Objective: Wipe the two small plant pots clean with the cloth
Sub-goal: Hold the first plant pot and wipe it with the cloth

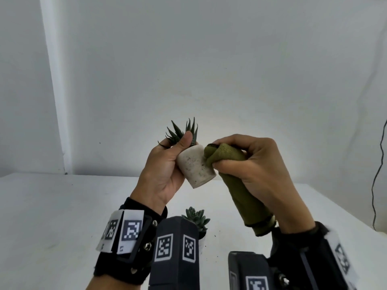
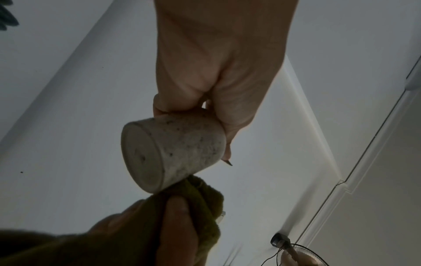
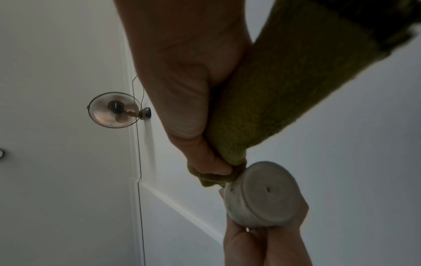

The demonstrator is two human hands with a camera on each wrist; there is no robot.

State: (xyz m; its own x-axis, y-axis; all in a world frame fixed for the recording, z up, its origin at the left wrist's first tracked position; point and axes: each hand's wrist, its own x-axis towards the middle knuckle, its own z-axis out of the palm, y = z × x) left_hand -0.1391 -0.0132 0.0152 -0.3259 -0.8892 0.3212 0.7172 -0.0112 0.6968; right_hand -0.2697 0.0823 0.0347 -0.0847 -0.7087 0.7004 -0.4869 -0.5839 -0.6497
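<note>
My left hand [image 1: 167, 164] grips a small white pot [image 1: 196, 167] flecked with dirt and holds it tilted in the air, a spiky green plant [image 1: 182, 130] sticking out of its top. My right hand [image 1: 247, 162] clutches a bunched olive-green cloth [image 1: 228, 158] and presses its end against the pot's right side. In the left wrist view the cloth [image 2: 196, 194] touches the pot [image 2: 173, 151] near its base. The right wrist view shows the pot's underside [image 3: 264, 190] beside the cloth [image 3: 273, 100]. A second small pot with a pale succulent [image 1: 196, 218] stands on the table, mostly hidden behind the wrist cameras.
A white table [image 1: 62, 216] runs below the hands, with a few dirt specks near the second pot. A white wall stands behind. A black cable [image 1: 379, 174] hangs at the far right. A fan [image 3: 114, 109] is mounted high on the wall.
</note>
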